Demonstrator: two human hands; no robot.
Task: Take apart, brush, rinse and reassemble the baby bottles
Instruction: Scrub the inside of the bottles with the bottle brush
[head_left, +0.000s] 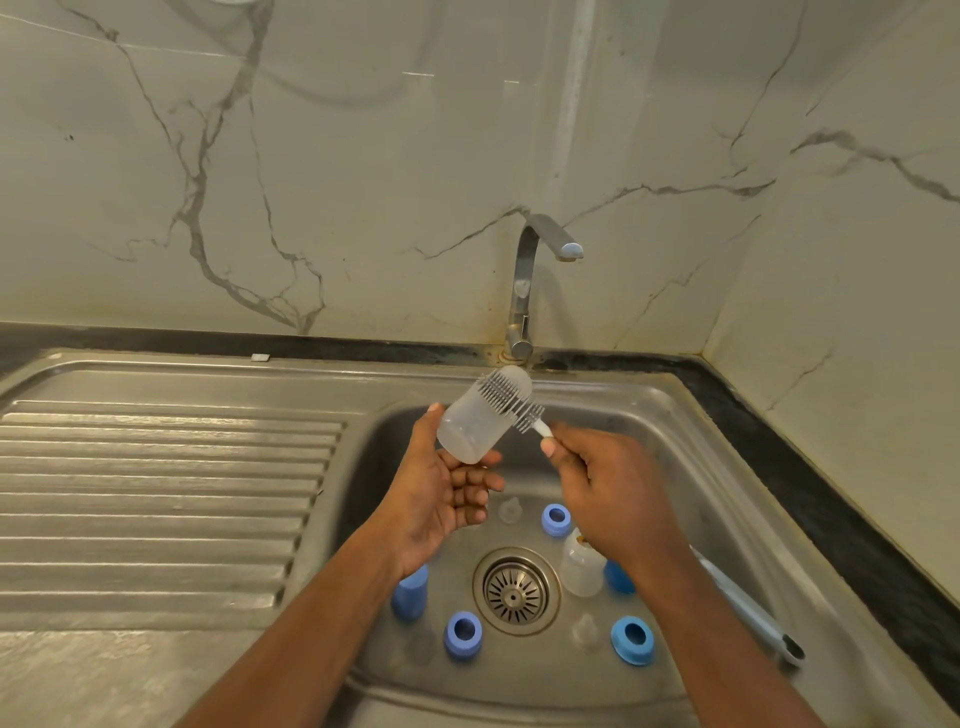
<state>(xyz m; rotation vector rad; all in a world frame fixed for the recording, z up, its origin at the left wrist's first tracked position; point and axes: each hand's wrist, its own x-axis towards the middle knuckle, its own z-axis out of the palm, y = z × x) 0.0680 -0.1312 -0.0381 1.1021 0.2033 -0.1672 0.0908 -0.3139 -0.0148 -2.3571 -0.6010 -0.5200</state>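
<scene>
Left hand holds the clear bottle over the sink. The thumb is on the bottle's left wall and the fingers curl under its lower end. Right hand is clamped on the white handle of the brush. The bristles lie just past the right fingertips, across the bottle's right side. Whether they are inside or outside the wall, cannot tell.

Risks:
- The left grip is only on the bottle's end. A hard brush stroke could lever it out of the fingers, and it would fall onto the parts below.
- The right hand holds the handle close to the head, so the brush could skid off the smooth, rounded plastic.
- Below both hands lie a second bottle, blue rings and clear teats around the drain. The teats are hard to see and could be missed at reassembly.
- The tap, beyond the fingertips, shows no water, so rinsing looks not yet done.

No brand, label or readable writing is visible on anything, and no scale marks show on the bottle.
</scene>
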